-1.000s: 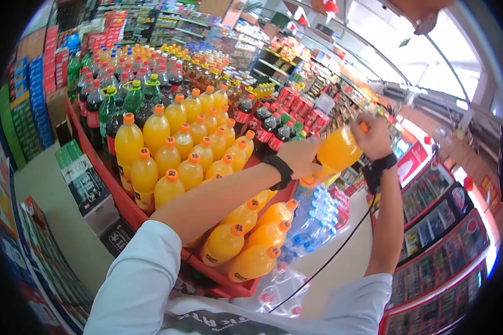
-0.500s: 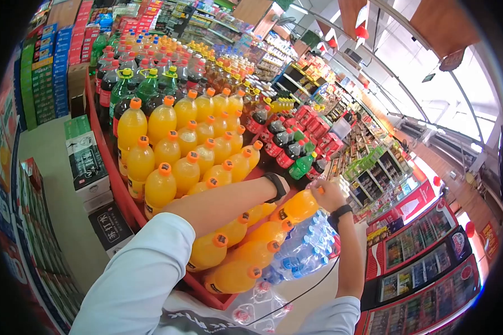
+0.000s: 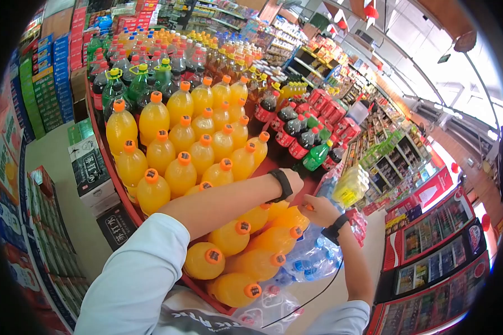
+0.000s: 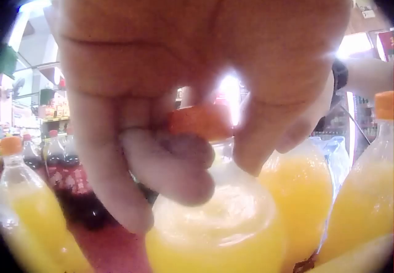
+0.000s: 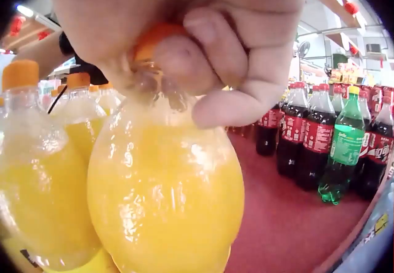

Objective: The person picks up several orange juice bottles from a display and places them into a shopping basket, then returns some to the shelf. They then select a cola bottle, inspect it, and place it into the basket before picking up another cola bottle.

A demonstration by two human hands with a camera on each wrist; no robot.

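Note:
My right hand (image 3: 323, 211) grips an orange-drink bottle (image 5: 166, 187) round its neck, just under the orange cap. That bottle stands upright on the red display surface, beside others like it. In the left wrist view, my left hand (image 4: 197, 51) curls its fingers (image 4: 172, 168) and thumb round the neck of another orange-drink bottle (image 4: 215, 230), below its orange cap (image 4: 201, 122). In the head view, the left hand (image 3: 294, 181) lies just behind and left of the right one, and its bottle is hidden.
Rows of orange-drink bottles (image 3: 184, 173) fill the front of the red stand (image 3: 207, 297). Cola bottles (image 3: 302, 139) and a green soda bottle (image 3: 317, 156) stand farther back. Water packs (image 3: 313, 259) lie beside the stand at right. A dark cable (image 3: 318, 293) hangs near my right arm.
My right hand has brought the orange-drink bottle down and left, from raised beside the stand onto it. My left hand has come down and left too, onto a bottle's neck.

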